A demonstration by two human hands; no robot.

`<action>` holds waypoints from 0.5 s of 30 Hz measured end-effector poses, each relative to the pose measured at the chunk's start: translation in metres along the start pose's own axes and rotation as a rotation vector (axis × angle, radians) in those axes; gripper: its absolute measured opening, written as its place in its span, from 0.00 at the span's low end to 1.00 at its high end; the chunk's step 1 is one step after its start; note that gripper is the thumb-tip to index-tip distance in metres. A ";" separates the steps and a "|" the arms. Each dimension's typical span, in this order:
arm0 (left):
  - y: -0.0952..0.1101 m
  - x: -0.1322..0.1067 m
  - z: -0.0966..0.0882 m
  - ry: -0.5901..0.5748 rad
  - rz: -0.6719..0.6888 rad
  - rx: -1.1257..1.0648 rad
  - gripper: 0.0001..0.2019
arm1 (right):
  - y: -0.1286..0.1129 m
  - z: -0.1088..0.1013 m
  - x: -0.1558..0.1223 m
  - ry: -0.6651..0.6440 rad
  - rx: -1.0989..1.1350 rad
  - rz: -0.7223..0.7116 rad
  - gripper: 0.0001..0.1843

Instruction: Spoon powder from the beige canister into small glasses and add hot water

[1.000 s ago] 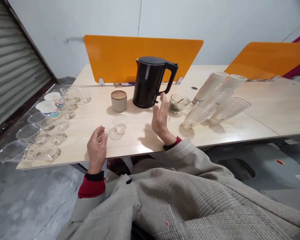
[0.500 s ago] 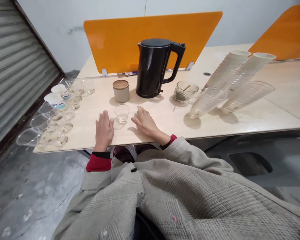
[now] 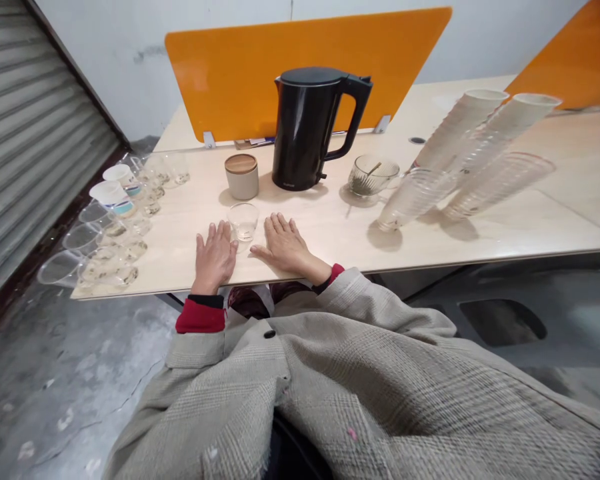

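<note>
The left hand (image 3: 214,259) and right hand (image 3: 285,247) lie flat and open, palms down, on a pale wood-laminate tabletop (image 3: 350,250), apart and holding nothing. A beige tweed sleeve with a red cuff (image 3: 200,317) shows at the left wrist. Between the hands, just beyond the fingertips, stands a small clear glass tumbler (image 3: 243,222), untouched, with the left thumb just beside it. Farther on are a beige canister with a wooden lid (image 3: 242,177) and a glossy black electric kettle (image 3: 305,127). To the right sit a clear glass mug holding a spoon (image 3: 373,177) and stacks of clear plastic cups (image 3: 415,198) on their sides. Rows of clear cups (image 3: 107,263) line the left. An orange divider panel (image 3: 305,40) closes the far edge.
</note>
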State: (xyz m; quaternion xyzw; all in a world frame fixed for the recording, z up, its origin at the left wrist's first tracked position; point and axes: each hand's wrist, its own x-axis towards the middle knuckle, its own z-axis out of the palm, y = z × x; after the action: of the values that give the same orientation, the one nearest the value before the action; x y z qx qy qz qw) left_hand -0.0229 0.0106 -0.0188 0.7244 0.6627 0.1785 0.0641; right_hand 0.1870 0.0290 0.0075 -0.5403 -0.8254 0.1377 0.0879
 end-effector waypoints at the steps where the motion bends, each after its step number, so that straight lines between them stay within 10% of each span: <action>1: 0.000 0.000 0.000 -0.008 0.012 -0.005 0.32 | -0.001 0.000 0.000 0.002 0.004 0.003 0.55; 15: 0.005 -0.006 -0.006 -0.073 0.074 0.036 0.30 | 0.003 0.005 0.004 0.038 0.051 0.004 0.56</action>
State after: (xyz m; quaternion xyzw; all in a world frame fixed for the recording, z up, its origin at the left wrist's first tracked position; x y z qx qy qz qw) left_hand -0.0206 0.0035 -0.0120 0.7554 0.6359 0.1424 0.0685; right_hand 0.1863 0.0330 0.0023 -0.5419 -0.8189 0.1487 0.1173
